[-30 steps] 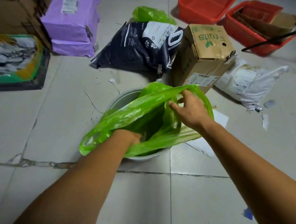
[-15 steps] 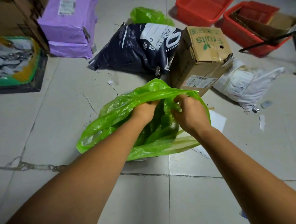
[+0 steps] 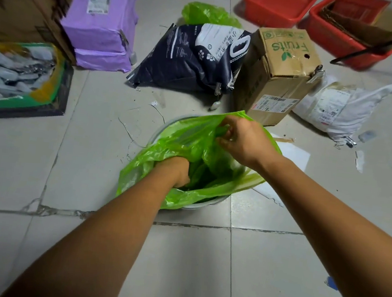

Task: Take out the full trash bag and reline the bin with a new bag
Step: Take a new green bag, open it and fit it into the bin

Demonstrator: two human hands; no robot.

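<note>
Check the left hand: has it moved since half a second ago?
Yes. The left hand dropped from the green bag's upper edge down inside it, nearer the bin's near rim.

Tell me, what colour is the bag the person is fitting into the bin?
Bright translucent green. The bag shows best in the head view, the only one here.

Cardboard box [image 3: 283, 68] top — "Fruits" in green; other labels too small to read.

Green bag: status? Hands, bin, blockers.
Left hand down inside the green bag, grip hidden. Right hand pinching its far edge. Bag draped over the bin, not yet fitted. No blockers.
</note>
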